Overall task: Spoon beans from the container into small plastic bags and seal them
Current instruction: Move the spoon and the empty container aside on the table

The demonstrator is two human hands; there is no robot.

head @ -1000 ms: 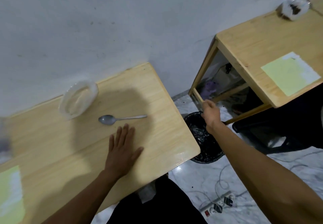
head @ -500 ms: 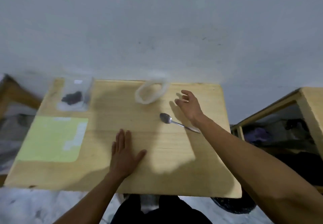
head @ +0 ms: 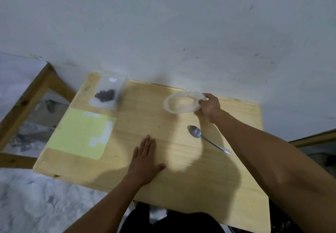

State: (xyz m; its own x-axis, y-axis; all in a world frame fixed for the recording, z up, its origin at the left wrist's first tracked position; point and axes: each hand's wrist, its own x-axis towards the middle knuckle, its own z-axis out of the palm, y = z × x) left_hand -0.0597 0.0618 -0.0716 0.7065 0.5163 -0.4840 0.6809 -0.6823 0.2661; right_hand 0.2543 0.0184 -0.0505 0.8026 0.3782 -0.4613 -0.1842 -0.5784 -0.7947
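A clear oval plastic container (head: 179, 103) stands at the back of the wooden table (head: 181, 182); I see no beans inside it. My right hand (head: 210, 106) grips its right rim. A metal spoon (head: 205, 138) lies on the table just in front of that hand, bowl pointing away from me. A clear plastic bag (head: 109, 92) holding a small heap of dark beans (head: 106, 94) lies at the back left corner. My left hand (head: 145, 162) rests flat on the table, fingers straight.
A pale green sheet (head: 80, 134) with white patches lies on the table's left side. A wooden frame (head: 27, 94) stands to the left, another table's edge (head: 312, 138) to the right. The grey wall runs right behind the table.
My view swung left, back onto this table. My right hand came from the bin beside the table, passed over the spoon and took hold of the container's rim. The left hand stayed flat.
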